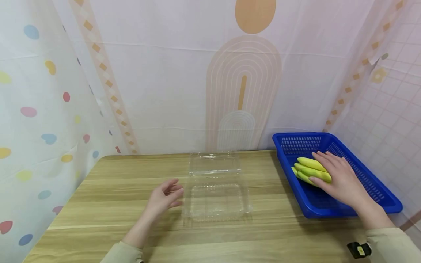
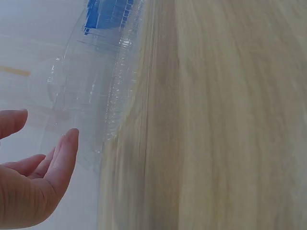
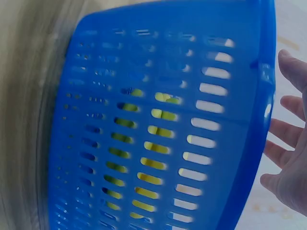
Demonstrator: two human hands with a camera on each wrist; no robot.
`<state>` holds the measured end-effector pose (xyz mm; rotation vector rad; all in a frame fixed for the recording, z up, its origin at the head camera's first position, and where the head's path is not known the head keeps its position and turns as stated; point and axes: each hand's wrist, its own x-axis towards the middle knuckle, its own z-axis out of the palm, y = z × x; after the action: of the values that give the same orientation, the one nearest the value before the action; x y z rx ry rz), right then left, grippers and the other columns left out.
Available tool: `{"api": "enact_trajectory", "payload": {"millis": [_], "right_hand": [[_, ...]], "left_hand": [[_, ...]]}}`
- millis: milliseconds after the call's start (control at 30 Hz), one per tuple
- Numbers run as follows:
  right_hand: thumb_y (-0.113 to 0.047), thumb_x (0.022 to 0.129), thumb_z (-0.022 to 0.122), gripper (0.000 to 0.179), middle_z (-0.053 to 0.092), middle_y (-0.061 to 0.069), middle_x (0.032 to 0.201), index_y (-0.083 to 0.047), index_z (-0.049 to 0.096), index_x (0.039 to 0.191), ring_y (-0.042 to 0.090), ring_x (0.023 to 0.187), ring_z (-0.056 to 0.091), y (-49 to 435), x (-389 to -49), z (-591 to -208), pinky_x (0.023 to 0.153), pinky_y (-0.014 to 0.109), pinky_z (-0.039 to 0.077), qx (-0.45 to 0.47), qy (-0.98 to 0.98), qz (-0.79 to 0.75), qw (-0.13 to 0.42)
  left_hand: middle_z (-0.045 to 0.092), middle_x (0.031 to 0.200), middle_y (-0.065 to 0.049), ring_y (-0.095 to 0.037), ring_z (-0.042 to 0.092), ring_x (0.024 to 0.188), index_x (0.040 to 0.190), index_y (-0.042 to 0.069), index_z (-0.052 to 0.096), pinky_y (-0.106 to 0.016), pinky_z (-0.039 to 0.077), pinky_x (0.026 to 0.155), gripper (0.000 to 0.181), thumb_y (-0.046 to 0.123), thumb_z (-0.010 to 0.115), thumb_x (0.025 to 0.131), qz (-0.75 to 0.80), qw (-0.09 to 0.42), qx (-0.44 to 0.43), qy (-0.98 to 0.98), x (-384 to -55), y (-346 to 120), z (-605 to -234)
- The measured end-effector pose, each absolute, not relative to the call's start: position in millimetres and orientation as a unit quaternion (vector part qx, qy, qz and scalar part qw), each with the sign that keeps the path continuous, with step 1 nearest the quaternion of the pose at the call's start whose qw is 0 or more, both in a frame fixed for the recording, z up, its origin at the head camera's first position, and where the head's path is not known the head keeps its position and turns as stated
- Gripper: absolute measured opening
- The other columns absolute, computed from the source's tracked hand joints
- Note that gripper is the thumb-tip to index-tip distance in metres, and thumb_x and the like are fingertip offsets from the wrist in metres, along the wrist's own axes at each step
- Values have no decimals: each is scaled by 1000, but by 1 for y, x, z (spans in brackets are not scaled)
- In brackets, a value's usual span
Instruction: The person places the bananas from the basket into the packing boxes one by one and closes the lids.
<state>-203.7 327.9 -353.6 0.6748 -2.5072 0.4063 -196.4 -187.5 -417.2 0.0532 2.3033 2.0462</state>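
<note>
A clear plastic clamshell box point(image 1: 215, 216) stands with its lid raised on the wooden table, in the middle of the head view. Just left of it my left hand point(image 1: 161, 199) hovers with loosely bent fingers around nothing; the left wrist view has the box's ridged side beyond the fingertips. A bunch of yellow bananas point(image 1: 309, 171) lies inside a blue plastic basket point(image 1: 294, 191) at the right. Over the bananas my right hand point(image 1: 343, 182) reaches with fingers spread, thumb and fingertips overlapping the bunch. From the right wrist, the bananas show through the slots, below the hand.
The wooden table point(image 1: 108, 204) ends at a patterned curtain point(image 1: 164, 91) behind it. More curtain hangs on both sides, close to the basket on the right. The basket's raised slotted walls surround the bananas. A small black device sits at the right sleeve point(image 1: 388, 243).
</note>
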Motion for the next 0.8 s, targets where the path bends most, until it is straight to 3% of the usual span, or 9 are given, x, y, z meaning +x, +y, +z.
{"api": "enact_trajectory", "payload": {"millis": [267,467,633,800], "right_hand": [[-29,87,77,73,46,32,139,-3,44,146,55,129,35,336,-211,-344,115,67,11,245,-931,137,232],[-31,87,77,72,44,33,139,2,46,143,56,130,34,342,-218,-338,114,68,13,244,-940,123,205],[-31,85,78,72,46,33,138,3,48,141,57,126,36,346,-224,-334,111,70,18,257,-939,110,198],[-27,82,82,71,48,32,137,3,51,138,54,125,40,349,-232,-330,106,68,27,283,-935,96,193]], "left_hand": [[48,133,-32,-40,58,112,145,-10,37,-36,60,80,56,3,63,96,673,39,-5,738,-203,-182,-422],[53,125,-28,-29,63,98,142,-10,42,-35,61,75,54,2,64,95,663,35,-20,748,-205,-180,-425],[58,111,-18,-18,62,84,139,-10,46,-31,61,68,51,0,66,93,653,33,-29,756,-208,-179,-428],[59,102,-13,-17,60,78,137,-10,49,-28,60,63,49,0,66,93,645,35,-28,763,-209,-179,-429]]}}
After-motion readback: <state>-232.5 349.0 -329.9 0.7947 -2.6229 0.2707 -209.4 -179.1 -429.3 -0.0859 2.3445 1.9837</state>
